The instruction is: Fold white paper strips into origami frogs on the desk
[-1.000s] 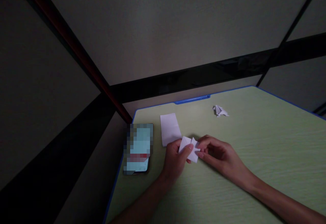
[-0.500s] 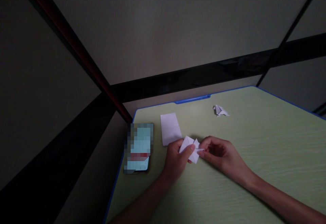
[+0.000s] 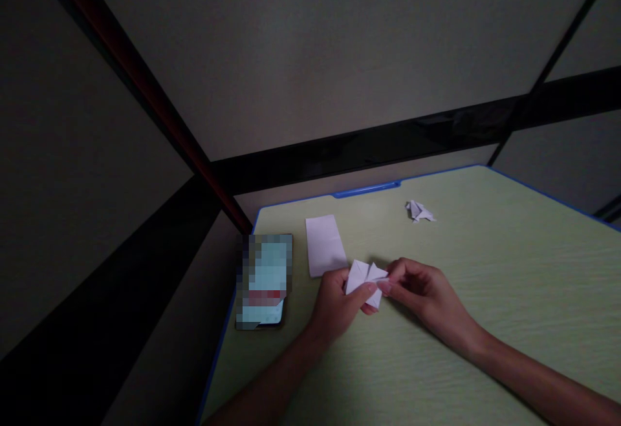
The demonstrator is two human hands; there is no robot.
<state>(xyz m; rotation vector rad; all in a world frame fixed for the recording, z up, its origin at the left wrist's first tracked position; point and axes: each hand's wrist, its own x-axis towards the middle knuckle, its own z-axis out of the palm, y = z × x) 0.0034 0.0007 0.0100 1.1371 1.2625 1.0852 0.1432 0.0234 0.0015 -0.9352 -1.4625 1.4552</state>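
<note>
A small white piece of folded paper [image 3: 359,275], with creases and a raised pointed flap, is held between both hands above the table. My left hand [image 3: 339,300] grips its left side, thumb pressed on top and fingers underneath. At its right edge my right hand [image 3: 414,287] pinches a narrow flap between thumb and fingers. Just behind my left hand lies a flat white sheet of paper [image 3: 326,245]. Farther back to the right sits a small white folded-paper figure [image 3: 420,211].
A phone [image 3: 266,280] with a lit, partly blurred screen lies near the left edge of the light green table [image 3: 509,271]. The table has a blue rim, with a blue pen-like strip [image 3: 367,189] at the back. Dark-banded panels [image 3: 339,57] rise behind and to the left.
My left thumb has slid right along the folded paper toward the right fingertips. The paper has turned slightly, and its upper flap stands more open. My right hand keeps its pinch.
</note>
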